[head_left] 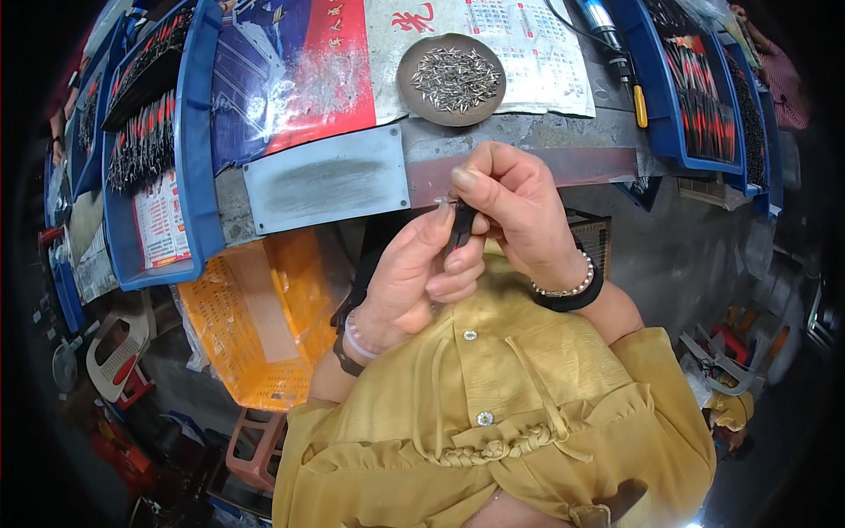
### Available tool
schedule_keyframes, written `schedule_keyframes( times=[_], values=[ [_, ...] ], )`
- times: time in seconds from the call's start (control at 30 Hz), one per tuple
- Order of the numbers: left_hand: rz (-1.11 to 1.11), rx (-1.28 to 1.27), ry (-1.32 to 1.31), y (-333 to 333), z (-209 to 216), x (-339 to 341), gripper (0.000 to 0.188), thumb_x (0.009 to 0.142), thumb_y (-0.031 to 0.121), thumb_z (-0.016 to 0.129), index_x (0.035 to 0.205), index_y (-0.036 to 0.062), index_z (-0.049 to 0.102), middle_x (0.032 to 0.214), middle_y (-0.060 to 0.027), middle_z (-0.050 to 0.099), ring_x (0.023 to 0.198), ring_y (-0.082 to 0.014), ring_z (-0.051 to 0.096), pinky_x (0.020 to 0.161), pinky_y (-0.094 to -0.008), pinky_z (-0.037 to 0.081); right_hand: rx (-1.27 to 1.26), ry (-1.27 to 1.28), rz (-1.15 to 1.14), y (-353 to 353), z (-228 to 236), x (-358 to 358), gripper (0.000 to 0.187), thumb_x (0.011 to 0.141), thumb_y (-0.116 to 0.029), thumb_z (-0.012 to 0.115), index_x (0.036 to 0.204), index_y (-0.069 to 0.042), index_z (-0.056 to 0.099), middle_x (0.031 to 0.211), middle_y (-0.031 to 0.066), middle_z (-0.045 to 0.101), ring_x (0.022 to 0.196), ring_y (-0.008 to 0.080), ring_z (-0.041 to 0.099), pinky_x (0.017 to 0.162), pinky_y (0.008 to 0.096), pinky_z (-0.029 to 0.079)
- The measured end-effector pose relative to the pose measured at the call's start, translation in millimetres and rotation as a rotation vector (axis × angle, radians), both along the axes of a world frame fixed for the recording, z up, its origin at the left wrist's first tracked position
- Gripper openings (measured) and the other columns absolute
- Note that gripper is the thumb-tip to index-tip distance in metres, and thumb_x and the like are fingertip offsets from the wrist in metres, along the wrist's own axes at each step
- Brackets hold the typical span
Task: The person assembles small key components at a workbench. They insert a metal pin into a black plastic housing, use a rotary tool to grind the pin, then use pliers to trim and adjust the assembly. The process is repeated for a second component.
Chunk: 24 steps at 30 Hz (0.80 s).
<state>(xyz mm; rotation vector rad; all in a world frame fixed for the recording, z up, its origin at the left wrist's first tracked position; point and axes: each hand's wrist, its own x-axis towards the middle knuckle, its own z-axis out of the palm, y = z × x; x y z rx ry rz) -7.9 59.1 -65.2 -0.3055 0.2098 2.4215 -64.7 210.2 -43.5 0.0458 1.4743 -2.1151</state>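
Both hands pinching small black part, dish of pins beyond

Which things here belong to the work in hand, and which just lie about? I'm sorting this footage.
In use: small black part held by left hand and right hand; dish of metal pins.
Lying about: orange crate; blue trays; electric screwdriver.

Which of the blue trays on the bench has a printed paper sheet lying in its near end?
The blue tray on the left, nearest the orange crate. A red-and-white printed sheet lies in its near end; the right-hand trays show only dark parts.
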Motion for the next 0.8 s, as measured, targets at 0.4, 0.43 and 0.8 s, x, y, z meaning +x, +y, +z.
schedule_keyframes(
  times=[0.4,0.43,0.8],
  values=[
    [0.005,-0.016,-0.029,-0.2,-2.2,-4.3,0.032,0.101,0.038,0.051,0.111,0.0072,0.050,0.080,0.0014,0.048,0.054,-0.0054,0.040,0.051,-0.0207,0.033,-0.042,-0.156,0.185,2.0,-0.3,-25.2,0.024,0.093,-0.023,0.069,0.081,-0.005,0.059,0.071,-0.0014,0.060,0.060,0.0009,0.054,0.047,0.0159,0.046],
    [0.004,-0.002,-0.031,-1.0,-3.1,-4.9,0.032,0.101,0.038,0.051,0.111,0.0074,0.050,0.079,0.0014,0.048,0.054,-0.0054,0.040,0.050,-0.0204,0.033,-0.036,-0.156,0.185,0.9,0.2,-26.1,0.024,0.093,-0.023,0.070,0.081,-0.005,0.059,0.071,-0.0013,0.060,0.060,0.0009,0.054,0.047,0.0159,0.046],
    [0.088,0.091,0.027,-5.1,-2.7,-20.7,0.033,0.102,0.037,0.049,0.110,0.0051,0.053,0.079,0.0012,0.050,0.053,-0.0050,0.039,0.050,-0.0192,0.029,-0.002,-0.034,0.133,-15.0,9.3,-42.3,0.022,0.094,-0.022,0.068,0.080,-0.008,0.058,0.070,-0.0038,0.060,0.055,-0.0005,0.052,0.046,0.0143,0.039]
  ],
)
